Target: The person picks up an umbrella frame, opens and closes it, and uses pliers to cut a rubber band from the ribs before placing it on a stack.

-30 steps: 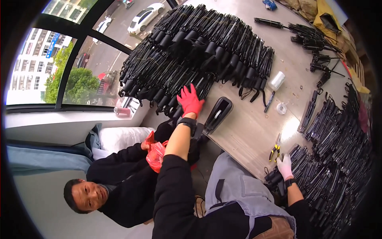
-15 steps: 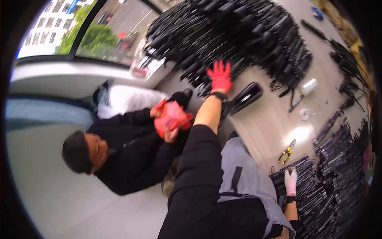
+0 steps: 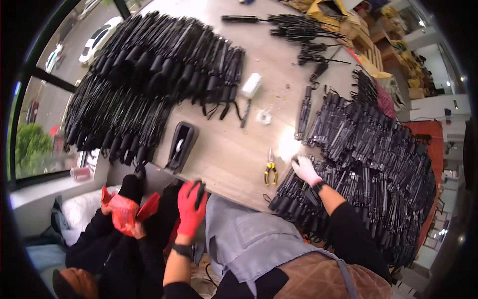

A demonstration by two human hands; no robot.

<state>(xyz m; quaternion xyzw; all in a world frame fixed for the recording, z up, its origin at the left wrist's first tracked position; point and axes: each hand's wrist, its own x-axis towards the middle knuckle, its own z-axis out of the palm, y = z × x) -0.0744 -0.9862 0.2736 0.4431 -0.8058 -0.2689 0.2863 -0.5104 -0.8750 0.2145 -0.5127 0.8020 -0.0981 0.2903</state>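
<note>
My left hand (image 3: 190, 209) grips a small black part, maybe; my right hand (image 3: 304, 169) rests open on the folded umbrellas (image 3: 368, 164), where I should grasp one handle firmly.

Workshop, worktable (image 3: 234, 149) piled with black parts (image 3: 149, 74), pliers (image 3: 270, 173)

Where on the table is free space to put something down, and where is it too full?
Bare wood lies between the tape dispenser and the yellow-handled pliers, and above it toward the white roll. The black pile on the left and the black pile on the right are crowded.
</note>
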